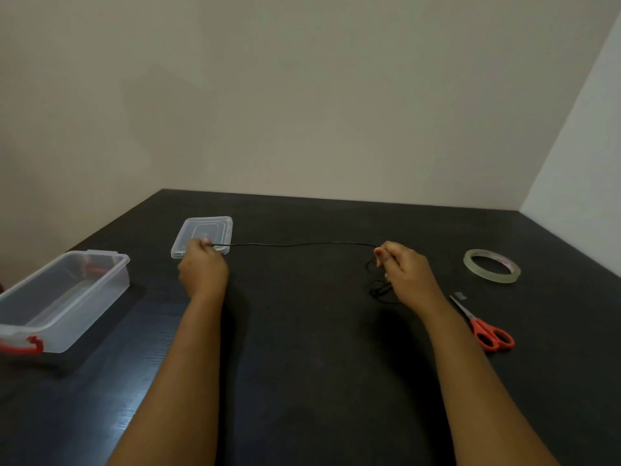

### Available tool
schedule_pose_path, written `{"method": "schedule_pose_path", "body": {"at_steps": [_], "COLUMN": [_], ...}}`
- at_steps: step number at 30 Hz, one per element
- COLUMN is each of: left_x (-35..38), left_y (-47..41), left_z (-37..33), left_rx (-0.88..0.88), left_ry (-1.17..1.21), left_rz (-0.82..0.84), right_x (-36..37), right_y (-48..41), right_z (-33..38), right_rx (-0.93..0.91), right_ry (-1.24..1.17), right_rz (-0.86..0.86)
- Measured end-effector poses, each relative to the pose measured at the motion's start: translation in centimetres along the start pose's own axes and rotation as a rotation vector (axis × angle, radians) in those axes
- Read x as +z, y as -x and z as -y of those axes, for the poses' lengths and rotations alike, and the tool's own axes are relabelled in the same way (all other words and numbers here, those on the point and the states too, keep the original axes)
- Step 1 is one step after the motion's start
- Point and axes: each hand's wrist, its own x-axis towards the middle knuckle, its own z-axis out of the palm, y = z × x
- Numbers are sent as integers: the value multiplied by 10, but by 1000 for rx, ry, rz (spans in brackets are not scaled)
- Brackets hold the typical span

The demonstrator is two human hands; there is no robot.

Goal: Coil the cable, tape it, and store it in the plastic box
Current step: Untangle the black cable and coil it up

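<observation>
A thin black cable [302, 244] is stretched above the dark table between both hands. My left hand [201, 269] pinches one end in front of the clear lid [215, 227]. My right hand [405, 270] pinches the cable further along, and the loose rest hangs in small loops [378, 287] under it onto the table. The clear plastic box [100, 264] with red latches stands open at the left. A roll of clear tape [491, 266] lies flat at the right.
Red-handled scissors [487, 331] lie shut near my right forearm, with a small scrap [459, 295] by their tip. The dark table [302, 348] meets walls at the back and right. The box sits near the left edge.
</observation>
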Motion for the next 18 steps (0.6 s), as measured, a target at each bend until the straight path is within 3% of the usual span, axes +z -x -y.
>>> {"method": "schedule_pose_path", "body": {"at_steps": [2, 4, 8, 11, 15, 18], "left_x": [14, 26, 48, 57, 55, 50], "left_y": [11, 35, 91, 110, 98, 86], "left_z": [-10, -25, -47, -47, -44, -43], "left_rx": [21, 259, 797, 877, 958, 1063], "left_ry": [162, 206, 44, -35, -240, -209], "left_rz": [122, 228, 561, 814, 623, 514], "right_x": [7, 14, 24, 26, 28, 30], "right_y": [0, 0, 4, 6, 4, 2], "right_z": [3, 8, 19, 22, 20, 20], "right_rx": [-13, -45, -128, -185, -252, -289], "right_ry": [41, 131, 276, 274, 316, 348], "right_rz": [11, 29, 42, 37, 23, 9]}}
